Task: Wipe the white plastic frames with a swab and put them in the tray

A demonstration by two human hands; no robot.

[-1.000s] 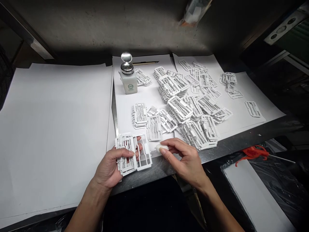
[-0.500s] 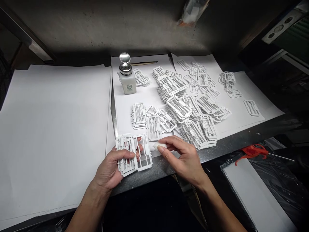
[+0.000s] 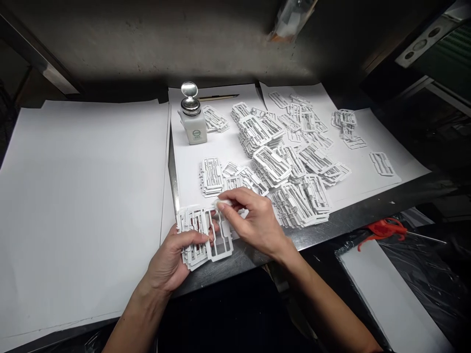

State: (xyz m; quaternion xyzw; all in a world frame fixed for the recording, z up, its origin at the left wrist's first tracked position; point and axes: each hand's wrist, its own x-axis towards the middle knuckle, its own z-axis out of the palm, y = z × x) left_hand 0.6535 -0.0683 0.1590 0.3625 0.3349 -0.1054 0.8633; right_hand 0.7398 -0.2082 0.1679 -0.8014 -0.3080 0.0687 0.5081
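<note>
A stack of thin white slotted frames (image 3: pixel 193 255) is held in my left hand (image 3: pixel 175 260), with the thumb on top. One frame (image 3: pixel 221 253) is fanned out to the right of the stack. My right hand (image 3: pixel 253 218) pinches a small white pad (image 3: pixel 222 202) between thumb and fingers, at the upper edge of that fanned frame. Just beyond my hands stands a short pile of similar frames (image 3: pixel 212 174). More frames (image 3: pixel 253 180) lie loosely beside it, partly behind my right hand.
Large piles of white frames (image 3: pixel 272 164) cover the sheets at centre right. A dispenser bottle (image 3: pixel 196 128) with a raised metal lid stands behind. White paper (image 3: pixel 88 196) lies at left. A red air gun (image 3: pixel 387 228) rests lower right.
My right hand has moved left and slightly up with the white pad, from beside the fanned frame to its upper edge. My left hand has barely moved.
</note>
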